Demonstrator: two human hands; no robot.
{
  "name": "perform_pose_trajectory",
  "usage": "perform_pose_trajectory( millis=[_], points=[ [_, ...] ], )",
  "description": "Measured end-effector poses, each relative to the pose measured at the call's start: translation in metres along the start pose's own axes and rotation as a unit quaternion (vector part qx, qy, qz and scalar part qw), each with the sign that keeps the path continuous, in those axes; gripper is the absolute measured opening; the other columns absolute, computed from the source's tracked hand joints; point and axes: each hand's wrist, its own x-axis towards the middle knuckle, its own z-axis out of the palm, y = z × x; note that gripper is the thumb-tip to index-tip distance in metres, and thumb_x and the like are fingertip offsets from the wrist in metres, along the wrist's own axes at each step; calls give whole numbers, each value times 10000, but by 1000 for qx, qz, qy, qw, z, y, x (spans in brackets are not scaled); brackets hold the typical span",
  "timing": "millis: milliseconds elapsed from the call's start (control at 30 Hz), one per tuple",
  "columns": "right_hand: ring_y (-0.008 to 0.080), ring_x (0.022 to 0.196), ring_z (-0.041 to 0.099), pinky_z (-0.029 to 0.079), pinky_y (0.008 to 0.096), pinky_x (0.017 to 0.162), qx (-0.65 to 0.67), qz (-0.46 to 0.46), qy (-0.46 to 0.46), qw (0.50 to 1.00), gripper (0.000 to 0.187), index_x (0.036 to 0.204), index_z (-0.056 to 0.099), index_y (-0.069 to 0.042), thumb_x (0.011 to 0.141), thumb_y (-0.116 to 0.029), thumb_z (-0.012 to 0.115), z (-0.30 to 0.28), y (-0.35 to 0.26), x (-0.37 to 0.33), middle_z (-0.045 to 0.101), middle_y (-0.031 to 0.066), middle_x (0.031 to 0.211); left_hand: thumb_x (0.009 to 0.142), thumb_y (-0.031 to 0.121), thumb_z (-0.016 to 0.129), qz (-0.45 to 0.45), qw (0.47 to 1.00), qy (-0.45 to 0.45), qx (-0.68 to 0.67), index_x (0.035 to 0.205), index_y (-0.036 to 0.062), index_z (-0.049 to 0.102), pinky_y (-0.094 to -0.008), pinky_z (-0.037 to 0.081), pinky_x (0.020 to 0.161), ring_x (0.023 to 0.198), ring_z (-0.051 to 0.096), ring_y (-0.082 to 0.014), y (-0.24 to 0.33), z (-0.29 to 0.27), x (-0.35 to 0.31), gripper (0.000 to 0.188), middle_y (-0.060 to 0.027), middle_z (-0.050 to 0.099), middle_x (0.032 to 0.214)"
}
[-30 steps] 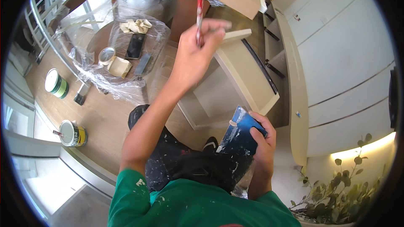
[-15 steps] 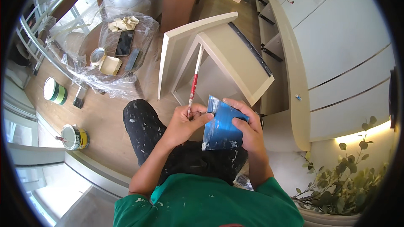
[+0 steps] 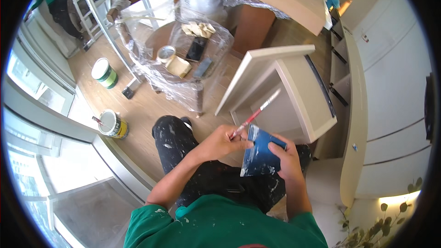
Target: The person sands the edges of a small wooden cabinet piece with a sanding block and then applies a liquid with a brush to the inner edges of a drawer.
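My left hand is closed round a thin paintbrush with a paint-smeared red handle, its pale end slanting up and away to the right. The left thumb also rests at the left edge of a flat blue plate, which looks like a wide putty scraper with white smears. On the other side my right hand grips this blue scraper, thumb on its face and fingers behind. Both hands are above my paint-spotted dark trousers. Just beyond them a beige drawer with a black runner stands tilted on the floor.
Left on the floor are a paint can with a brush in it and a green-banded can. A plastic-wrapped chair bears a phone, tape roll and cloth. A ladder and another person are far left; a cabinet lines the right.
My view has turned left, so the room has shifted right in the picture and a person shows far left. The brush, nearly upright before, now leans right. Both hands keep their holds.
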Motion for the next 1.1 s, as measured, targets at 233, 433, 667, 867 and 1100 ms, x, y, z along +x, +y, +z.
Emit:
perform_pose_trajectory(
  millis=[233, 433, 667, 867, 1100],
  points=[
    [93, 1011, 617, 486, 258, 911, -105, -40, -38, 993, 286, 1210, 665, 46, 1014, -162, 646, 3, 4, 8, 647, 36, 1108, 888, 228, 821, 4, 989, 36, 141, 865, 8, 645, -326, 308, 549, 614, 325, -103, 8, -6, -10, 283, -19, 357, 643],
    [83, 917, 612, 494, 246, 857, -132, -60, 27, 989, 261, 1191, 627, 1, 967, -123, 681, 4, -72, 2, 641, 5, 1005, 914, 208, 809, 87, 983, 113, 112, 1022, 19, 750, -250, 437, 620, 693, 493, -44, 46, -20, 25, 226, 21, 628, 758],
    [69, 947, 593, 479, 246, 859, -444, -141, 7, 885, 198, 1097, 587, -32, 923, -23, 679, 8, -240, 10, 618, 9, 994, 917, 284, 801, 244, 925, 291, 3, 955, 0, 740, -253, 233, 514, 576, 284, -19, 70, -107, 145, 293, 110, 342, 627],
    [250, 968, 605, 462, 371, 876, -807, -179, -35, 562, 105, 1017, 648, -55, 913, -46, 632, 79, -257, 70, 587, 90, 1004, 909, 247, 813, 215, 943, 250, -34, 1014, 17, 714, -242, 244, 532, 585, 292, -11, 26, -94, 152, 272, 119, 338, 649],
    [266, 960, 620, 486, 427, 794, -970, -188, -71, 138, 339, 981, 666, -50, 797, -283, 831, 97, -200, 127, 545, 105, 1013, 858, 367, 829, 214, 943, 255, 16, 997, 19, 719, -295, 263, 515, 570, 330, -48, 32, -95, 150, 390, 60, 359, 594]
  ],
)
